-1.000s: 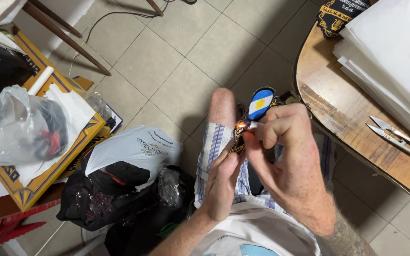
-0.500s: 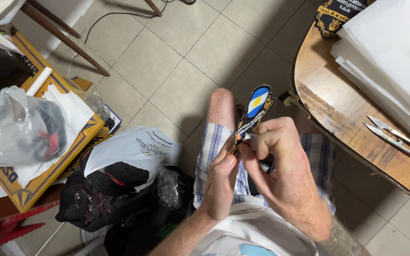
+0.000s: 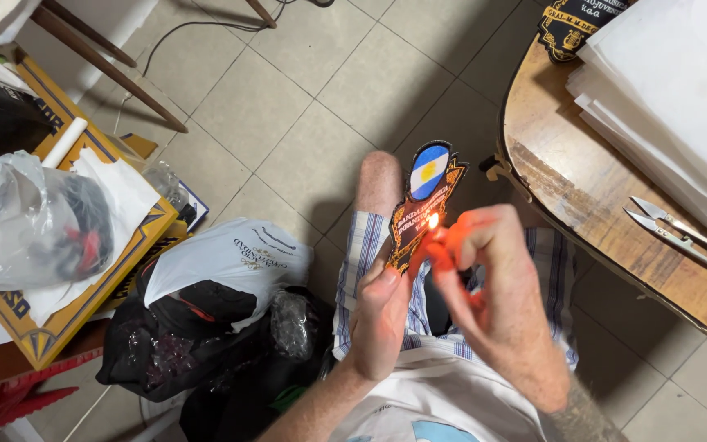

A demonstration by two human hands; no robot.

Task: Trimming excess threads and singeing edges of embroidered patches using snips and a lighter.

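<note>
Over the person's lap, the left hand (image 3: pixel 380 315) pinches the lower edge of a black embroidered patch with orange trim and a blue-and-white oval on top (image 3: pixel 424 209), holding it upright so the edge stays exposed. Right hand (image 3: pixel 493 286) is closed around what looks like a small lighter, mostly hidden, its flame (image 3: pixel 433 219) touching the patch's side. Metal thread snips (image 3: pixel 681 233) sit on the round wooden table (image 3: pixel 583 196) nearby.

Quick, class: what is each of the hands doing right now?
Left hand: closed, holding the embroidered patch.
Right hand: closed around a small lighter, its flame at the patch.
</note>
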